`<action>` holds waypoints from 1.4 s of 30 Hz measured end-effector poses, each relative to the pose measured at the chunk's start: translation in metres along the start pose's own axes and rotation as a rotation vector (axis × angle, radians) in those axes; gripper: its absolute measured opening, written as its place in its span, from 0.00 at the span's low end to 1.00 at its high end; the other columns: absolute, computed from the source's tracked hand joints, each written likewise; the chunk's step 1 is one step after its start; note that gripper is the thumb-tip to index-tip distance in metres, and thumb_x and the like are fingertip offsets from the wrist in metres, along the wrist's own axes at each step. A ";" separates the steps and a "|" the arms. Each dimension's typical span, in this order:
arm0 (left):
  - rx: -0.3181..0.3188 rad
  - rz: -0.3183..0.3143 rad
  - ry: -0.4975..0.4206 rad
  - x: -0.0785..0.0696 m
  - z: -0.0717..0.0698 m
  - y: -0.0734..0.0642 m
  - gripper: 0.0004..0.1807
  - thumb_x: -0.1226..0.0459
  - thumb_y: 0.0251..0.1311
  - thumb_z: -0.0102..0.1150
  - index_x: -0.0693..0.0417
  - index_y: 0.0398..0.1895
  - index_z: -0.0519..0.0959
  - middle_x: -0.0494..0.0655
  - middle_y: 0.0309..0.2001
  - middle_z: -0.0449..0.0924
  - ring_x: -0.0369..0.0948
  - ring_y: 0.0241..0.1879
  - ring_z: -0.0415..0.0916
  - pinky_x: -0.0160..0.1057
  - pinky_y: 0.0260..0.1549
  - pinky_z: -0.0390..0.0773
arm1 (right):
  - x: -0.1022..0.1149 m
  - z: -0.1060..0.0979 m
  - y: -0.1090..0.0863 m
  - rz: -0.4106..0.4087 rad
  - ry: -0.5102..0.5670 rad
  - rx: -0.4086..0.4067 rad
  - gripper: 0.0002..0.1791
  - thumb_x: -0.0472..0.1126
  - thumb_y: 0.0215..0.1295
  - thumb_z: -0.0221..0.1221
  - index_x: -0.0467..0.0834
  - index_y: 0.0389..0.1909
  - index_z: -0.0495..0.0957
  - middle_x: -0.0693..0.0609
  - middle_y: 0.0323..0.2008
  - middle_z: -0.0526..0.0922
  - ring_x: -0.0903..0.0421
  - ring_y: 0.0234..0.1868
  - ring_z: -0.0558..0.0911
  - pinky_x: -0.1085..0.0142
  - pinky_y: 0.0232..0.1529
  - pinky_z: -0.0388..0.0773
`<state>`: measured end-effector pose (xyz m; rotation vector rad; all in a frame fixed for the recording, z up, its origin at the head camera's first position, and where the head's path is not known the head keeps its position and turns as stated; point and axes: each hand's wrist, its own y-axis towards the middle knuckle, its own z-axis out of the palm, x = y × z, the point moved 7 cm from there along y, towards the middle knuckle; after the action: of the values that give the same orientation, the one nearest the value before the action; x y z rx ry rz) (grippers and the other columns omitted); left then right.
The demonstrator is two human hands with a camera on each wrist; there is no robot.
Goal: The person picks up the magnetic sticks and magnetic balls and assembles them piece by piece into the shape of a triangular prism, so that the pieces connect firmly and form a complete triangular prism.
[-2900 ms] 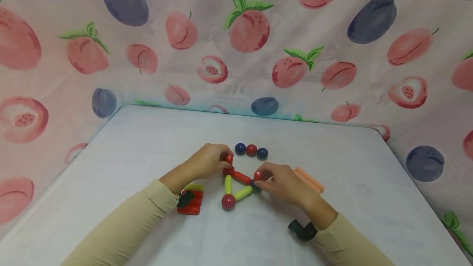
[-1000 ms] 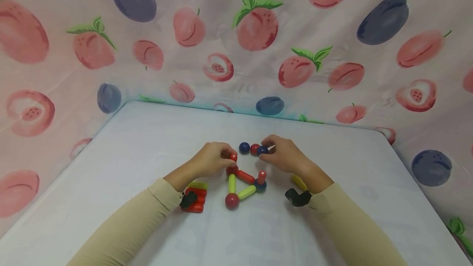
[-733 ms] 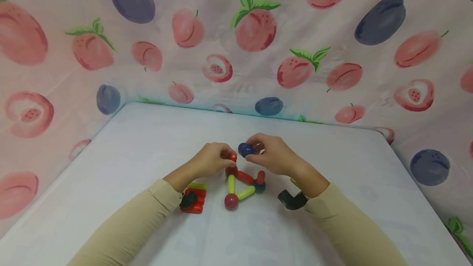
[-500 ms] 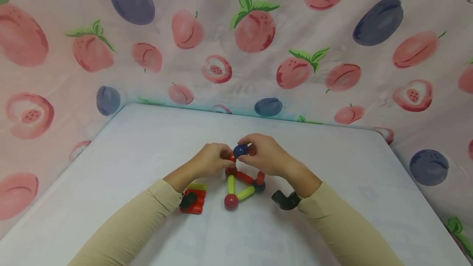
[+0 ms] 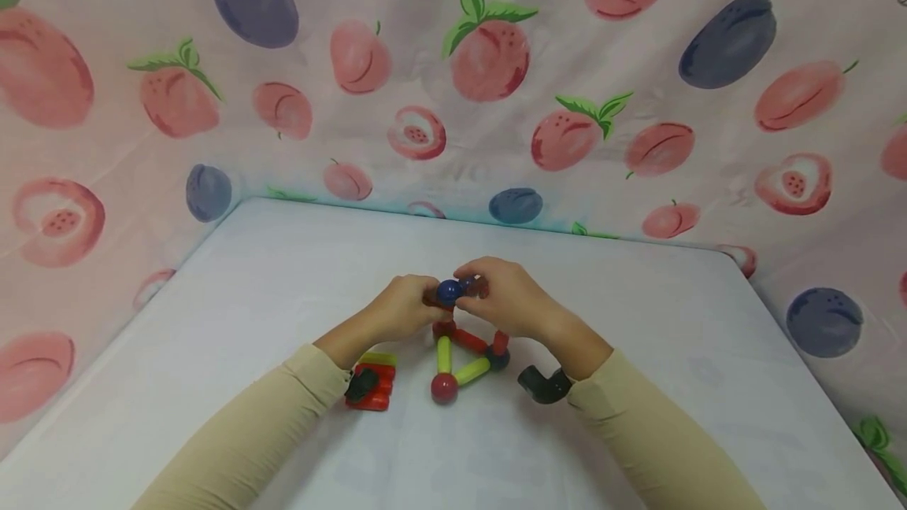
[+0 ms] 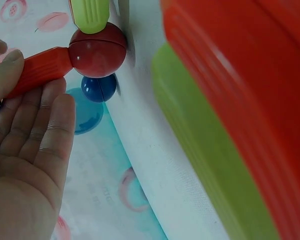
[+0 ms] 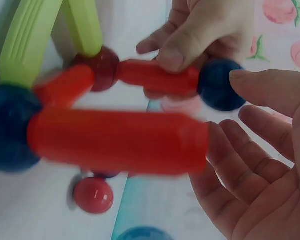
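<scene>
My left hand (image 5: 405,307) pinches an upright red rod (image 6: 42,70) between thumb and fingers. The rod's lower end meets a red ball (image 6: 99,50), one corner of a triangle made of two yellow-green rods (image 5: 469,371) and a red rod (image 5: 469,340). At the rod's top end sits a blue ball (image 7: 221,85), pinched by my right hand (image 5: 520,299), its thumb against the ball. Another red rod (image 7: 117,142) stands on the triangle's blue corner ball (image 7: 12,127). The nearest corner is a red ball (image 5: 444,388).
Behind the hands lie a small red ball (image 7: 93,195) and a blue ball (image 6: 99,89) on the white table (image 5: 319,242). Several red rods (image 5: 375,392) and a yellow-green rod (image 5: 379,357) lie beside the left wrist. A fruit-print cloth (image 5: 425,38) rises behind the table.
My right hand left its red rod standing on the blue corner, picked up a blue ball from the back row and brought it left onto the rod in my left hand. The left hand kept its hold.
</scene>
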<state>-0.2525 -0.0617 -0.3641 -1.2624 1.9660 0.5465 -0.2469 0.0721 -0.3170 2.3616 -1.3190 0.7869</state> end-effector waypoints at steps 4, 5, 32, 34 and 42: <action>-0.008 -0.017 0.007 0.000 0.000 0.001 0.09 0.66 0.62 0.68 0.58 0.43 0.82 0.42 0.35 0.85 0.40 0.37 0.79 0.42 0.49 0.80 | -0.017 -0.007 0.000 0.044 -0.002 -0.022 0.22 0.40 0.66 0.66 0.39 0.60 0.77 0.44 0.54 0.81 0.48 0.51 0.81 0.58 0.49 0.81; -0.009 -0.022 0.010 0.000 0.000 0.001 0.09 0.66 0.62 0.68 0.57 0.44 0.83 0.42 0.35 0.84 0.40 0.37 0.79 0.41 0.49 0.80 | -0.022 -0.009 0.000 0.057 -0.003 -0.026 0.22 0.40 0.67 0.65 0.39 0.60 0.77 0.43 0.55 0.81 0.47 0.52 0.81 0.57 0.50 0.81; 0.003 -0.050 0.012 0.004 0.000 0.002 0.09 0.65 0.61 0.69 0.56 0.42 0.82 0.41 0.34 0.85 0.39 0.37 0.79 0.42 0.48 0.79 | -0.072 0.013 0.048 0.149 -0.151 0.098 0.25 0.43 0.67 0.65 0.44 0.64 0.76 0.45 0.59 0.80 0.48 0.56 0.79 0.54 0.57 0.77; 0.001 -0.052 0.013 0.004 0.000 0.002 0.09 0.65 0.61 0.69 0.56 0.42 0.82 0.41 0.34 0.85 0.39 0.37 0.79 0.42 0.49 0.79 | -0.071 0.017 0.049 0.145 -0.148 0.124 0.26 0.41 0.67 0.65 0.43 0.65 0.76 0.46 0.59 0.80 0.49 0.55 0.80 0.55 0.57 0.77; 0.002 -0.045 0.022 0.004 0.000 0.002 0.09 0.65 0.61 0.70 0.56 0.43 0.83 0.41 0.34 0.84 0.39 0.37 0.78 0.42 0.49 0.79 | -0.067 0.020 0.045 0.107 -0.139 0.108 0.23 0.37 0.67 0.64 0.40 0.62 0.77 0.46 0.55 0.82 0.49 0.53 0.80 0.57 0.55 0.78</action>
<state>-0.2550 -0.0633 -0.3668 -1.3137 1.9511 0.5099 -0.3076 0.0836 -0.3734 2.4865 -1.5059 0.7529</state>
